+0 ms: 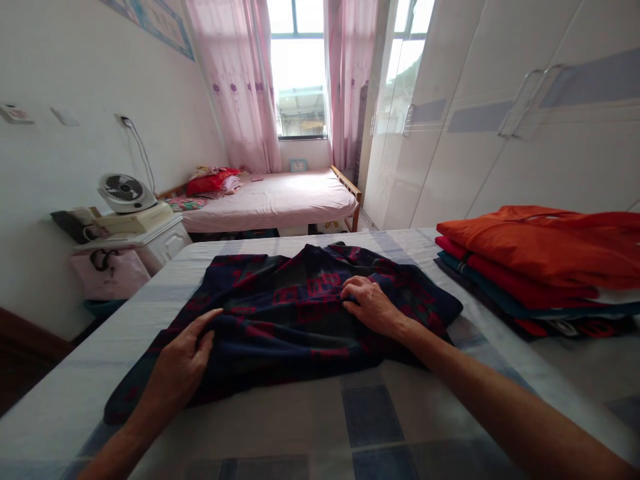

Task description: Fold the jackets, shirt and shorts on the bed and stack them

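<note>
A dark navy garment with a red and green check pattern, which looks like a shirt (pixel 295 340), lies spread and rumpled across the bed in front of me. Its collar end points away from me. My left hand (pixel 183 357) is at the shirt's left side, with cloth bunched between thumb and forefinger. Further right, my right hand (pixel 370 305) has its fingers curled into the fabric near the middle of the upper part. A ridge of cloth runs between the two hands. The fingertips of my right hand are partly hidden in the folds.
A stack of folded clothes (pixel 530 267), orange on top, sits on the bed (pixel 280 440) at right. To the left are a nightstand (pixel 173 243) with a fan (pixel 125 190) and a pink bag (pixel 110 277). Beyond stand a smaller bed (pixel 280 200) and white wardrobes (pixel 465 167).
</note>
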A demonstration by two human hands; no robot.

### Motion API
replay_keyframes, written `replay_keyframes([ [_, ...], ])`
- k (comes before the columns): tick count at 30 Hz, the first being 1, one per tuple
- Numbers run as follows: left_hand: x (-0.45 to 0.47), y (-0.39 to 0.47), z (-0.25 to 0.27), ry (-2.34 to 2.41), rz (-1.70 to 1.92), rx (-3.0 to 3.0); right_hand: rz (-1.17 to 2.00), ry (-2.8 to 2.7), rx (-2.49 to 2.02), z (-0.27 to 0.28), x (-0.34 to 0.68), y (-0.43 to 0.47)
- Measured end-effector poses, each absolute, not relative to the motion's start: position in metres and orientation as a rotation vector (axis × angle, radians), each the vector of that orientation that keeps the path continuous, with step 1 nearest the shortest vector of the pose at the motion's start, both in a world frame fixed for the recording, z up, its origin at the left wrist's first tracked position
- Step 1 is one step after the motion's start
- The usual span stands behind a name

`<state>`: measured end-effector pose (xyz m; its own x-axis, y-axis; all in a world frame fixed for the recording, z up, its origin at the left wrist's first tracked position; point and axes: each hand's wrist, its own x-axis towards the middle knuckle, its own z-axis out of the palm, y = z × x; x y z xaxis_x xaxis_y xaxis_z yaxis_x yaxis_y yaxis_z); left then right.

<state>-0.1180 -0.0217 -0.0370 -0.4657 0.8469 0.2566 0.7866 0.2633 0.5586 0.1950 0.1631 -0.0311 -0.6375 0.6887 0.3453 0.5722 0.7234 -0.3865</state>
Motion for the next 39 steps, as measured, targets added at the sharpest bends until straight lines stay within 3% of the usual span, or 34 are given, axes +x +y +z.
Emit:
replay_keyframes([
  [5, -0.125, -0.031, -0.060, 2.509, 0.779, 2.026, 0.305, -2.294, -1.086, -0.044, 0.193, 0.162],
  [10, -0.131, -0.032, -0.065, 2.298, 0.581, 2.448, 0.293, -2.517, -1.057, -0.042, 0.203, 0.164],
  [19, -0.201, 0.053, -0.020, 2.427, 0.478, 2.139, 0.174, -2.330, -1.444, -0.026, 0.224, 0.271],
  [27, -0.259, 0.156, -0.037, 2.473, 0.344, 2.064, 0.265, -2.399, -1.498, -0.038, 0.173, 0.344],
  [33, -0.267, 0.183, -0.039, 2.362, 0.308, 2.077, 0.304, -2.398, -1.525, -0.041, 0.140, 0.362],
  [39, -0.293, 0.187, -0.029, 2.509, 0.502, 1.848, 0.246, -2.216, -1.599, -0.033, 0.154, 0.371],
])
